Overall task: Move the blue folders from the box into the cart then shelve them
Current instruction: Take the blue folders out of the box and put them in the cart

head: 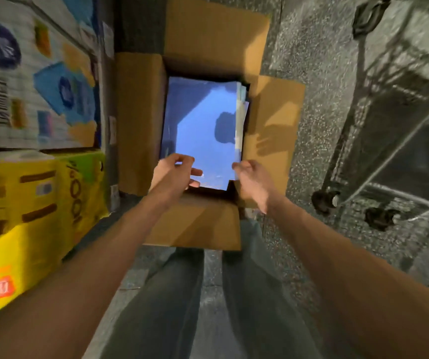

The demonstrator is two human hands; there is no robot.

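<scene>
An open cardboard box (138,120) sits on the floor in front of me, flaps spread out. Inside lies a stack of glossy blue folders (200,130), top one reflecting light. My left hand (174,172) grips the near left corner of the stack, fingers curled over the top folder. At the near right corner, my right hand (249,177) pinches the folders' edge. The wire cart (394,130) stands to the right of the box on dark castors.
A yellow package (32,218) and a white printed carton (34,73) are stacked at the left, close against the box. The floor is speckled grey. My legs stand just behind the box's near flap (198,224).
</scene>
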